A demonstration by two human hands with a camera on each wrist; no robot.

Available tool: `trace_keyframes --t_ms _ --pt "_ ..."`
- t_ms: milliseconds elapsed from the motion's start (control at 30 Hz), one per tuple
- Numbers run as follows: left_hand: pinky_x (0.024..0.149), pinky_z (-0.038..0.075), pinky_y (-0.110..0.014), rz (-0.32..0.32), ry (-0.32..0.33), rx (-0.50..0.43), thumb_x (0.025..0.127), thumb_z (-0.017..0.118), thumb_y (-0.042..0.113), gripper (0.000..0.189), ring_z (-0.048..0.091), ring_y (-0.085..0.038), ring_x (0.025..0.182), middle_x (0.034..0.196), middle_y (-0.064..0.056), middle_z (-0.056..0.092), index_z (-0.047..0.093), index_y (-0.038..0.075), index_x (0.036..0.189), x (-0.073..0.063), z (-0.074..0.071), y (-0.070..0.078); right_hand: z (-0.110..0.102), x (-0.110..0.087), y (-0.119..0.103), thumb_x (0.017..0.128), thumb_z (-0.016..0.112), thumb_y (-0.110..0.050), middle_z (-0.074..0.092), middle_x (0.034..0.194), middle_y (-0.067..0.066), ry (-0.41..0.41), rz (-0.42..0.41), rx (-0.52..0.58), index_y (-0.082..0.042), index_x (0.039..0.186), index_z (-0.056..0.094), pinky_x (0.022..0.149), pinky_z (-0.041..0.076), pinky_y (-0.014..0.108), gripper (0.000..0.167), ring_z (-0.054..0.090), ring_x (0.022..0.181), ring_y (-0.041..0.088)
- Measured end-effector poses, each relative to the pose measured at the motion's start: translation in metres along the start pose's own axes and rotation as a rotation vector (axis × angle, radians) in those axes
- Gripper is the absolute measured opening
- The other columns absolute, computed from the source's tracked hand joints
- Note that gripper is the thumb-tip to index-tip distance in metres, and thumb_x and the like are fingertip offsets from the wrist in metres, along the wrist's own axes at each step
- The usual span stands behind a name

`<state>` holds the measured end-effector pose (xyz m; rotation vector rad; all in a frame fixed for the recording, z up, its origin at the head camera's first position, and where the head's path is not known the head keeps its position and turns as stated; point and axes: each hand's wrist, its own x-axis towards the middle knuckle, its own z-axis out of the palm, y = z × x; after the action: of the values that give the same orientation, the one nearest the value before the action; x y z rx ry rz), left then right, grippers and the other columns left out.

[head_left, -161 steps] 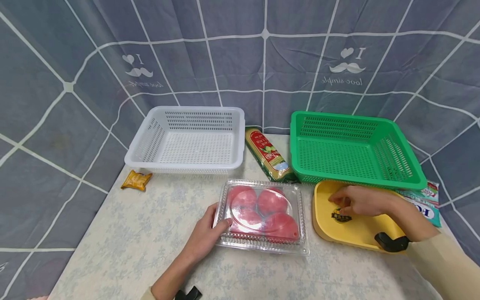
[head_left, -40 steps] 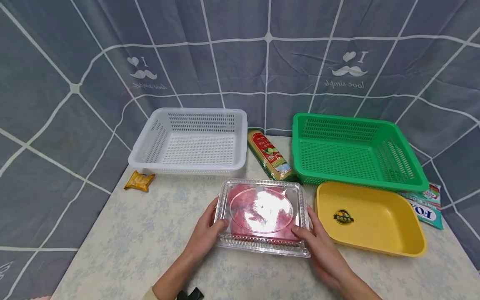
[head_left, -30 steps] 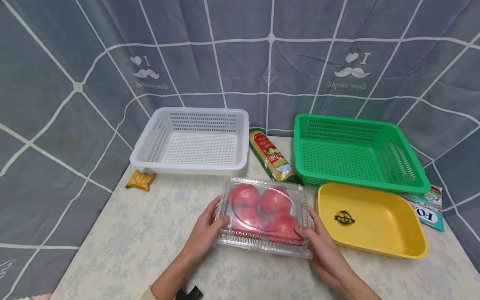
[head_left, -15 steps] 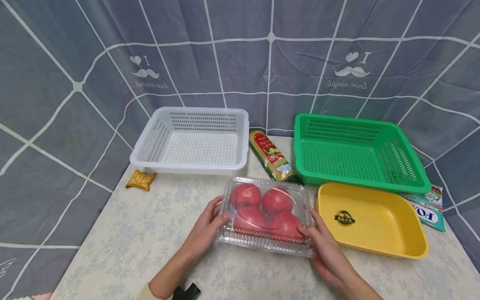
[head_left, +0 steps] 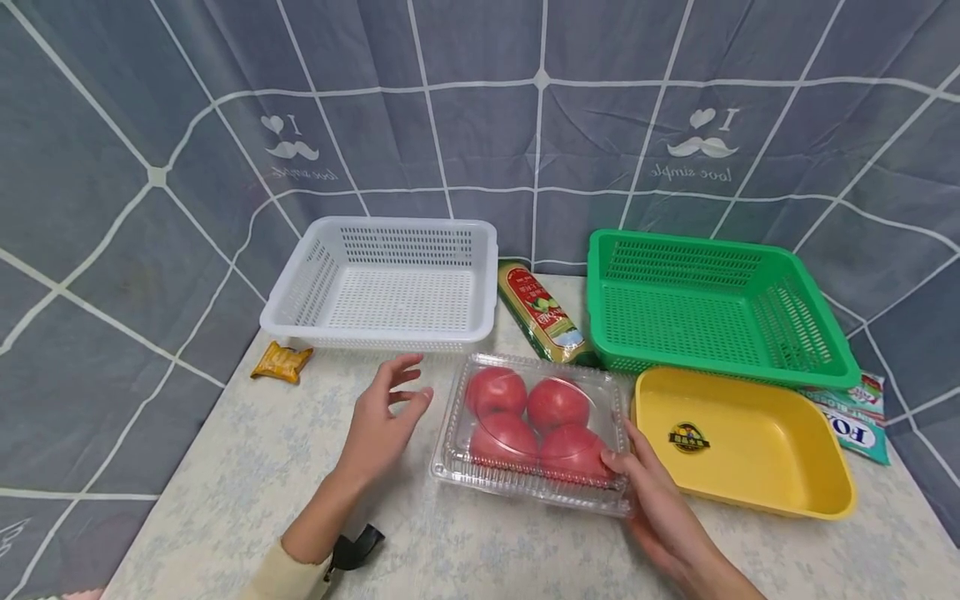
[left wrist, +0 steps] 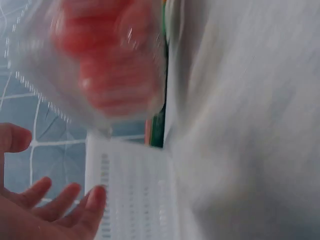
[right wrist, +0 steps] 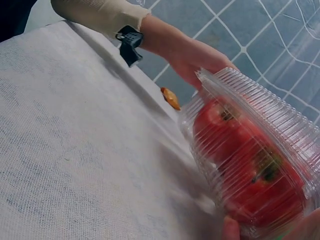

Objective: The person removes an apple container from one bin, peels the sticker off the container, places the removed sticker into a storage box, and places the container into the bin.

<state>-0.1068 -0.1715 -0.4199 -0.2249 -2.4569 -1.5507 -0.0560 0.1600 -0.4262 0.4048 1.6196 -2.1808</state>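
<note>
A clear plastic clamshell box holds several red tomatoes near the middle of the table. My right hand grips its right side, thumb on the lid's edge and the other fingers mostly hidden. Just left of the box, my left hand is apart from it, fingers loosely bent and holding nothing. In the left wrist view, the left hand's fingers are spread below the blurred box. From the right wrist view, the box looks tilted; whether its base touches the table cannot be told.
Behind stand a white basket and a green basket, with a green-and-gold packet between them. A yellow tray is right of the box. A teal packet lies at far right, a small orange packet at left.
Earlier, my right hand left the yellow tray and took the box's right side. Since half a second ago, my left hand has let go of the box and moved left.
</note>
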Motion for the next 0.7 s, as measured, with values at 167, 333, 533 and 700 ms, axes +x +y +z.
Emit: trace_keyframes --t_ms 167,333,533,700 --pt "0.085 0.045 -0.043 0.215 0.188 0.189 0.087 0.068 0.016 0.039 0.057 -0.021 0.103 0.114 0.000 0.062 0.060 0.010 0.124 0.024 -0.010 -0.010 0.001 0.001 -0.001 0.092 0.059 -0.024 0.011 0.154 0.005 0.014 0.022 -0.021 -0.030 0.155 0.007 0.099 0.033 0.038 0.082 0.026 0.131 0.028" --pt "0.088 0.039 -0.045 0.355 0.318 0.331 0.083 0.070 0.019 0.032 0.056 -0.026 0.105 0.112 -0.004 0.064 0.067 0.009 0.113 0.046 -0.015 -0.023 0.000 -0.002 -0.002 0.092 0.059 -0.024 0.013 0.154 0.005 0.012 0.018 -0.031 -0.029 0.155 0.007 0.097 0.035 0.035 0.082 0.028 0.131 0.029" --pt "0.092 0.036 -0.050 0.395 0.353 0.413 0.081 0.072 0.019 0.029 0.055 -0.031 0.106 0.113 -0.008 0.064 0.070 0.009 0.108 0.060 -0.016 -0.035 -0.001 -0.003 -0.002 0.093 0.059 -0.023 0.018 0.152 0.005 0.016 -0.003 -0.044 -0.029 0.155 0.008 0.095 0.038 0.035 0.080 0.032 0.129 0.028" --pt "0.090 0.035 -0.049 0.393 0.344 0.448 0.082 0.074 0.019 0.022 0.054 -0.031 0.101 0.108 -0.009 0.064 0.074 0.009 0.101 0.062 -0.016 -0.043 -0.003 -0.005 -0.002 0.093 0.060 -0.023 0.022 0.151 0.005 0.022 -0.014 -0.059 -0.028 0.154 0.010 0.094 0.040 0.036 0.079 0.036 0.127 0.028"
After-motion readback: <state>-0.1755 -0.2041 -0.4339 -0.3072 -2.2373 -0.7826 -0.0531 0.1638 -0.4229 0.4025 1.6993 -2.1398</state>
